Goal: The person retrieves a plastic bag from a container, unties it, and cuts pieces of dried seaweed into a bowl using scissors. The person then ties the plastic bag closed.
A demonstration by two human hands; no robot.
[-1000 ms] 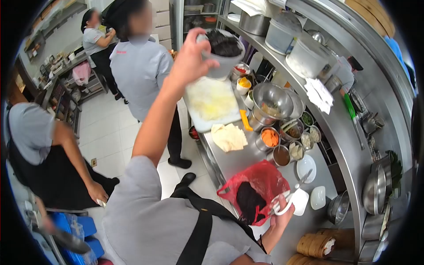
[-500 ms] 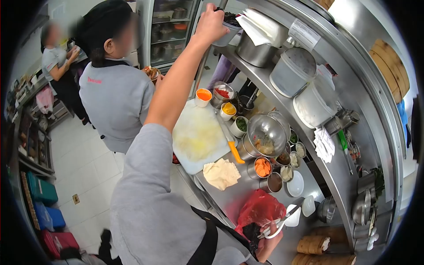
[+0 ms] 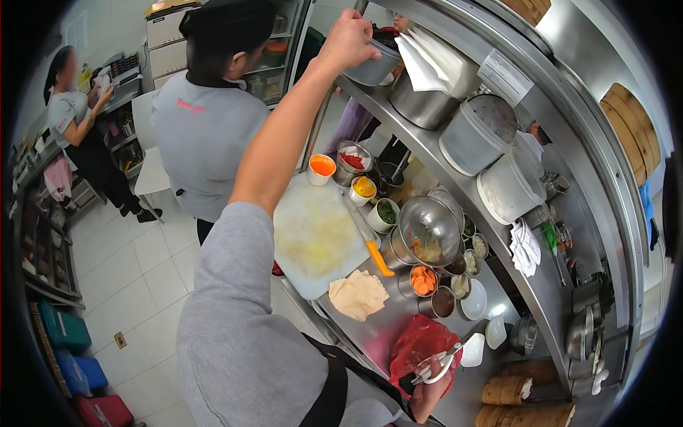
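My left hand (image 3: 350,41) reaches up to the shelf, its fingers closed at the rim of a grey plastic tub (image 3: 371,65) with dark contents. Low in view, my right hand (image 3: 429,390) is wrapped round white-handled scissors (image 3: 442,364). Right beside them is a red plastic bag (image 3: 413,341), with something dark partly hidden near its mouth. On the counter, a thin sheet of dough (image 3: 358,294) lies beside the white cutting board (image 3: 316,238). An orange-handled knife (image 3: 379,257) rests along the board's edge.
Steel bowls (image 3: 430,231), sliced carrots (image 3: 422,280) and an orange sauce cup (image 3: 322,167) crowd the counter. Overhead, the steel shelf (image 3: 491,203) carries white tubs (image 3: 478,135) and a pot (image 3: 425,99). Bamboo steamers (image 3: 506,389) sit lower right. Two co-workers (image 3: 213,135) stand at left.
The view has shifted slightly. My left hand stays at the grey tub, now set against the shelf edge. The scissors in my right hand have turned. The nearer co-worker has turned away.
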